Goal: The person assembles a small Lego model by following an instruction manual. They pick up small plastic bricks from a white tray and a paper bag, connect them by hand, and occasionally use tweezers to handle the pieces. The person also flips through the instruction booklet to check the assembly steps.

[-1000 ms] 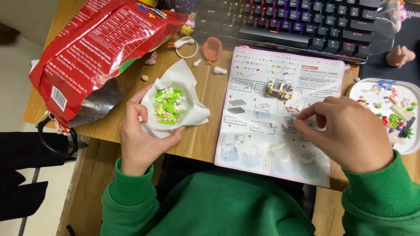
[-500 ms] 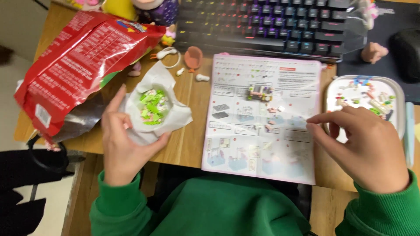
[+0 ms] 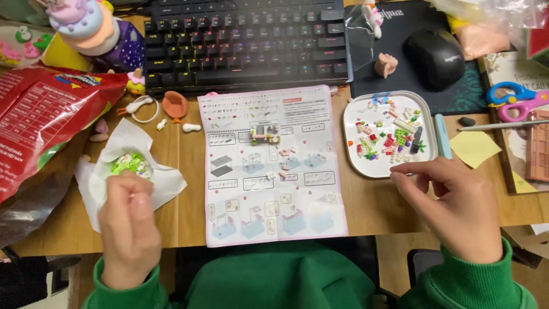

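Resting on a crumpled white wrapper [image 3: 163,180] of small green bricks [image 3: 127,164], the left hand [image 3: 129,224] curls loosely, fingertips together on the pieces. Right hand [image 3: 457,203] hovers near the white tray [image 3: 426,163], thumb and forefinger pinched; whether they hold anything, I cannot tell.

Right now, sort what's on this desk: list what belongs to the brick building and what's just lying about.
In use: instruction sheet; white tray of small bricks; paper wrap of green pieces under the left hand; right hand by the tray.

Lying about: keyboard; mouse; red snack bag; scissors; yellow sticky note.
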